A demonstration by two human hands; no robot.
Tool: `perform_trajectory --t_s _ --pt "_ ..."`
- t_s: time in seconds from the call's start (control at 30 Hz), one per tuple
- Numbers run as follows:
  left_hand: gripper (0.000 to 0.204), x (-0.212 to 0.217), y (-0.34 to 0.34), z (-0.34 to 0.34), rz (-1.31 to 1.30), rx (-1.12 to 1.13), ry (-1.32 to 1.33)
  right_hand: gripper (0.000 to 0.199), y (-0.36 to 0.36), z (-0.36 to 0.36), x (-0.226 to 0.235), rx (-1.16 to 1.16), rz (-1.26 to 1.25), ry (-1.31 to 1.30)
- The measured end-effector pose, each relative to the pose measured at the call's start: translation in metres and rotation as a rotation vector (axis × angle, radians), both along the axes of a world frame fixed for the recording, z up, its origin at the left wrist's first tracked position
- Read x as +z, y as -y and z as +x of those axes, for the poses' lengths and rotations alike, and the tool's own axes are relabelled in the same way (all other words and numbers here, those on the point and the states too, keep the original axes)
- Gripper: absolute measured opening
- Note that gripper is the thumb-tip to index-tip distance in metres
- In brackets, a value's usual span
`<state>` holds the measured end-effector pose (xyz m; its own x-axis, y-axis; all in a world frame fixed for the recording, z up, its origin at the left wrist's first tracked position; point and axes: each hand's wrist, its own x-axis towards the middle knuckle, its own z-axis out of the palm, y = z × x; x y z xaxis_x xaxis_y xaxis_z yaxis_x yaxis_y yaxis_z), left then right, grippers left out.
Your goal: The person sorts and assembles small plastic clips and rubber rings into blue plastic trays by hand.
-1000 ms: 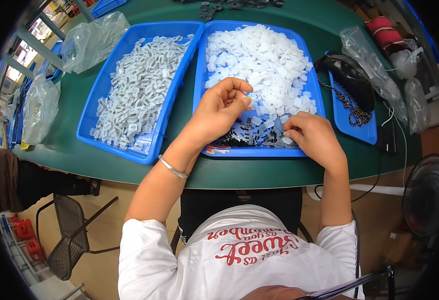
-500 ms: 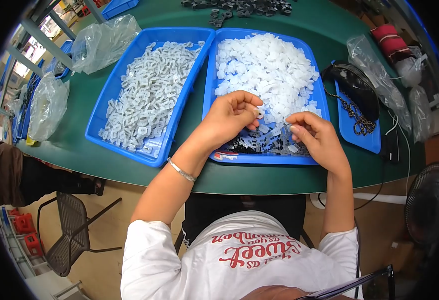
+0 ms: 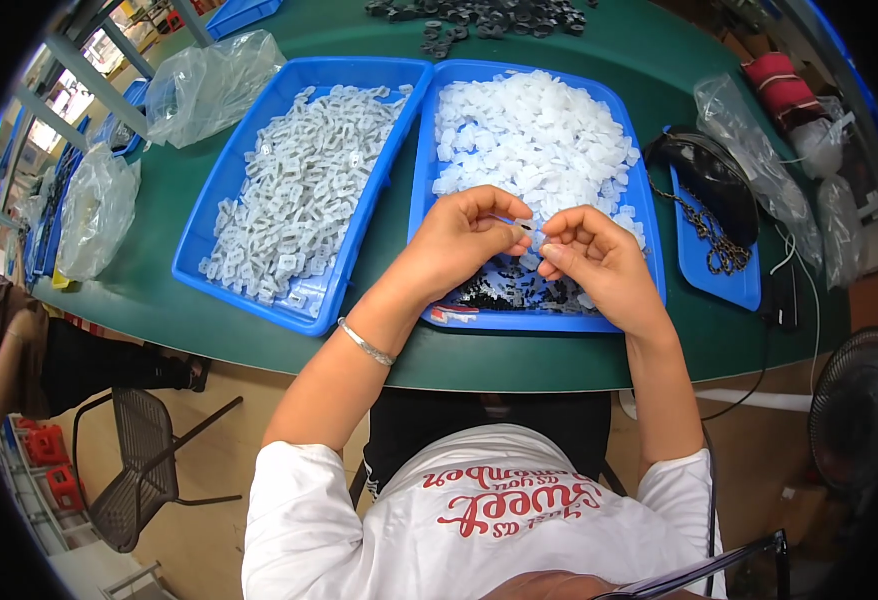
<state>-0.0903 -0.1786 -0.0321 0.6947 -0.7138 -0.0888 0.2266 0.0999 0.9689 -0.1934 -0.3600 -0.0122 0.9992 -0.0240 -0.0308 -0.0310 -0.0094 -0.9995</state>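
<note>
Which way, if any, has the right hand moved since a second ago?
Yes: against the blue tray below, the right hand has shifted left and farther from its near rim.

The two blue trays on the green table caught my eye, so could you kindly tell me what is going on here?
A seated person is handling small parts. Their left hand pinches a small piece, and their right hand is close beside it; whether that one grips anything is too small to tell. Both are above the right tray, which holds white pieces and black bits. The left tray holds greyish pieces.
</note>
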Motion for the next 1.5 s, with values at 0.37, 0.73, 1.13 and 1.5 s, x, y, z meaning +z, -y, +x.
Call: perform_trajectory --t_s 0.37,0.73,1.13,1.5 --pt "0.022 0.0 0.001 -0.001 0.006 0.02 0.004 0.015 -0.005 0.008 -0.006 -0.04 -0.093 -0.023" --pt "0.021 -0.003 0.001 -0.003 0.065 0.007 0.145 0.018 -0.001 0.013 -0.011 -0.099 -0.047 -0.076" --pt "0.028 -0.008 0.002 -0.004 0.129 -0.035 0.185 0.013 -0.005 0.008 -0.008 -0.062 -0.314 0.037" --pt "0.02 -0.005 0.001 -0.004 0.137 -0.047 0.147 0.012 0.001 0.008 0.004 0.073 -0.667 0.234"
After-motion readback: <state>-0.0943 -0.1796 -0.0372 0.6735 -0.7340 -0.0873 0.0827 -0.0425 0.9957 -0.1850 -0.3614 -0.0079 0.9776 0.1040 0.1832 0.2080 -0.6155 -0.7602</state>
